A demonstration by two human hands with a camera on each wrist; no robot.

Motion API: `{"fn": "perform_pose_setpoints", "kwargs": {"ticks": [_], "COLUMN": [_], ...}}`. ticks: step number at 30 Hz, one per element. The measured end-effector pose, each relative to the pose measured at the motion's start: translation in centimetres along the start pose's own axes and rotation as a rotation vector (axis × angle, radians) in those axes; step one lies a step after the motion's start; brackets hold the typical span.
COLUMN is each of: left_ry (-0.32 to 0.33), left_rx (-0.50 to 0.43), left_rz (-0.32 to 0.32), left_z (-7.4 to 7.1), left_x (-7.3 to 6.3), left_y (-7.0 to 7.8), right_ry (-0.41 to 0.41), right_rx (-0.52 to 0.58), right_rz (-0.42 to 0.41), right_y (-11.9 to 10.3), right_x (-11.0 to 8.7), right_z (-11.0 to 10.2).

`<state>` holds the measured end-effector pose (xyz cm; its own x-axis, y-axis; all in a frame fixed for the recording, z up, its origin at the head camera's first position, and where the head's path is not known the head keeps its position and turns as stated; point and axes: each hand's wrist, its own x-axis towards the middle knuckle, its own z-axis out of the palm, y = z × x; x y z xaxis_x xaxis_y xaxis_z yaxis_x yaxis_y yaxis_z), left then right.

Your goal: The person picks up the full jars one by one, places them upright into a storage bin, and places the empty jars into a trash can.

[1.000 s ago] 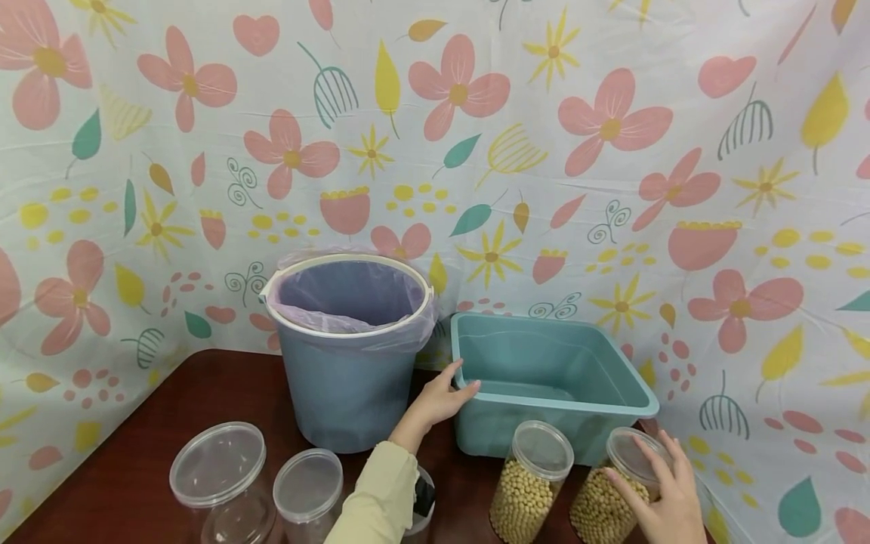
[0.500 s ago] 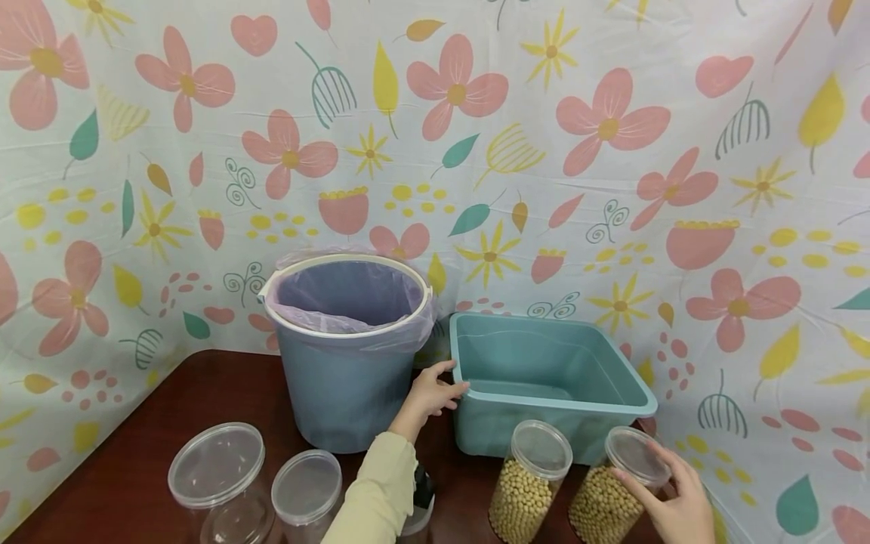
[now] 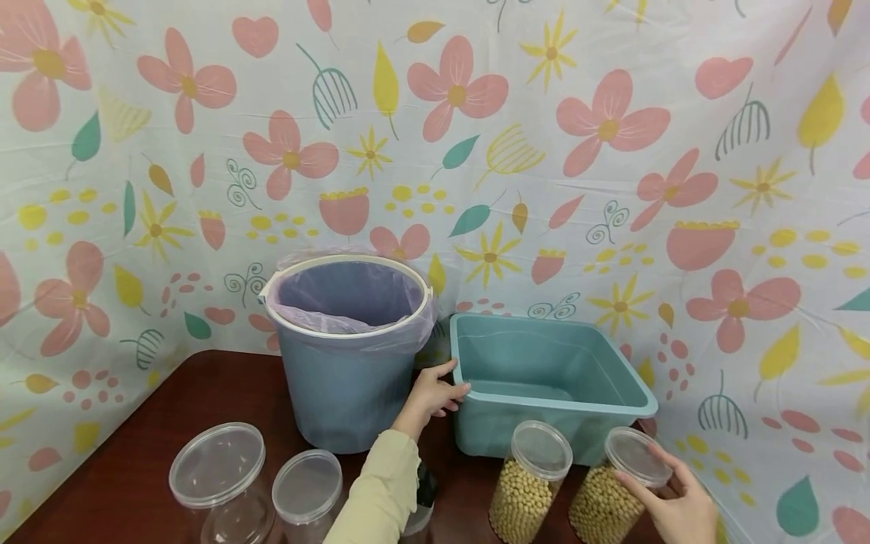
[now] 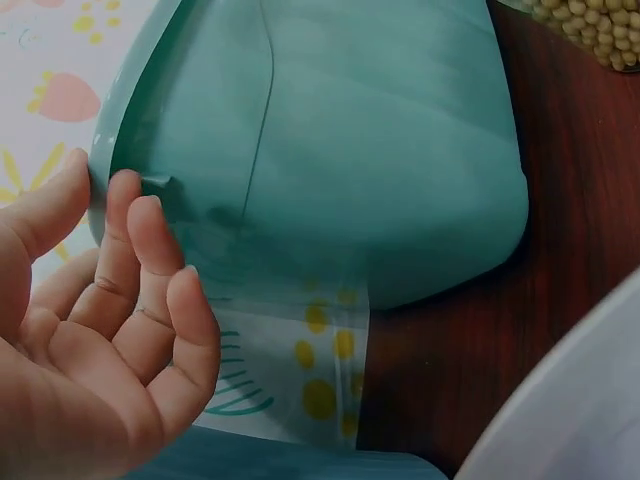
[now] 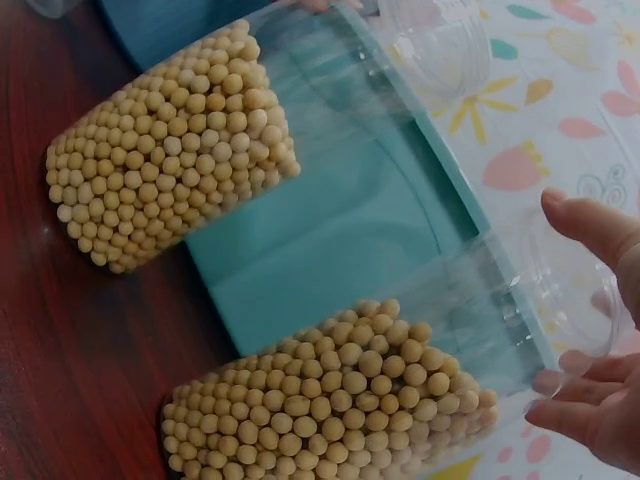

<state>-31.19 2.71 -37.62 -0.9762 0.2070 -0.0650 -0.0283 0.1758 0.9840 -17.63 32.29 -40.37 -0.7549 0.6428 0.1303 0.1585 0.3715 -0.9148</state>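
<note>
A teal plastic basin [image 3: 544, 419] stands on the table, with my left hand [image 3: 430, 393] at its near left corner. In the left wrist view my left thumb and fingers [image 4: 125, 190] pinch the basin's rim. Two clear lidded jars of soybeans stand upright before the basin: the left jar [image 3: 519, 499] and the right jar [image 3: 605, 502]. My right hand [image 3: 680, 499] grips the top of the right jar around its transparent lid [image 3: 639, 453]. In the right wrist view the thumb and fingers lie on opposite sides of that lid [image 5: 565, 285].
A blue-grey bucket [image 3: 347, 393] with a pinkish liner bag stands left of the basin. A large clear jar [image 3: 217, 472] and a smaller one [image 3: 308, 491] sit at front left. A black item [image 3: 426, 487] shows in a container beside my left sleeve. A floral sheet hangs behind.
My right hand has come down and its fingers have closed around the right jar's lid. My left hand has moved slightly left and down at the basin's corner; the jars and basin stay put.
</note>
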Motion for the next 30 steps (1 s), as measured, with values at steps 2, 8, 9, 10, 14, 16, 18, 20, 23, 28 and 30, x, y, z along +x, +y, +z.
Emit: {"fn": "perform_pose_setpoints", "kwargs": {"ticks": [2,8,9,10,14,16,18,20,23,28,30], "left_ry": [-0.002,-0.022,-0.022,-0.020,-0.010,-0.005,-0.005,-0.004,-0.004,-0.004,-0.005], "left_rx": [-0.017,-0.038,-0.041,-0.037,-0.039,-0.034,-0.036,-0.039,-0.044,-0.044,-0.044], "left_rz": [-0.006,-0.013,-0.014,-0.011,-0.016,-0.015,-0.017,-0.015,-0.013,-0.021,-0.023], "left_z": [0.0,0.1,0.1,0.1,-0.1,-0.1,-0.1,0.0,0.0,-0.1,-0.1], "left_x": [0.1,0.3,0.3,0.3,0.3,0.3,0.3,0.3,0.3,0.2,0.2], "left_y": [0.0,0.0,0.0,0.0,-0.2,-0.3,-0.3,-0.3,-0.3,-0.3,-0.3], "right_ry": [0.038,0.101,0.104,0.105,0.147,0.196,0.248,0.281,0.290,0.319,0.332], "right_rx": [-0.001,-0.019,-0.009,-0.006,0.009,-0.003,-0.014,-0.008,0.003,0.007,0.013], "right_rz": [-0.017,-0.018,-0.010,0.001,-0.009,-0.043,-0.092,-0.129,-0.161,-0.235,-0.267], "right_y": [0.0,0.2,0.3,0.3,0.3,0.2,0.1,-0.1,-0.6,-1.3,-1.6], "right_x": [0.1,0.3,0.4,0.4,0.4,0.4,0.4,0.5,0.6,0.8,0.8], "right_z": [0.1,-0.2,-0.3,-0.3,-0.2,-0.2,-0.3,-0.4,-0.8,-1.3,-1.5]}}
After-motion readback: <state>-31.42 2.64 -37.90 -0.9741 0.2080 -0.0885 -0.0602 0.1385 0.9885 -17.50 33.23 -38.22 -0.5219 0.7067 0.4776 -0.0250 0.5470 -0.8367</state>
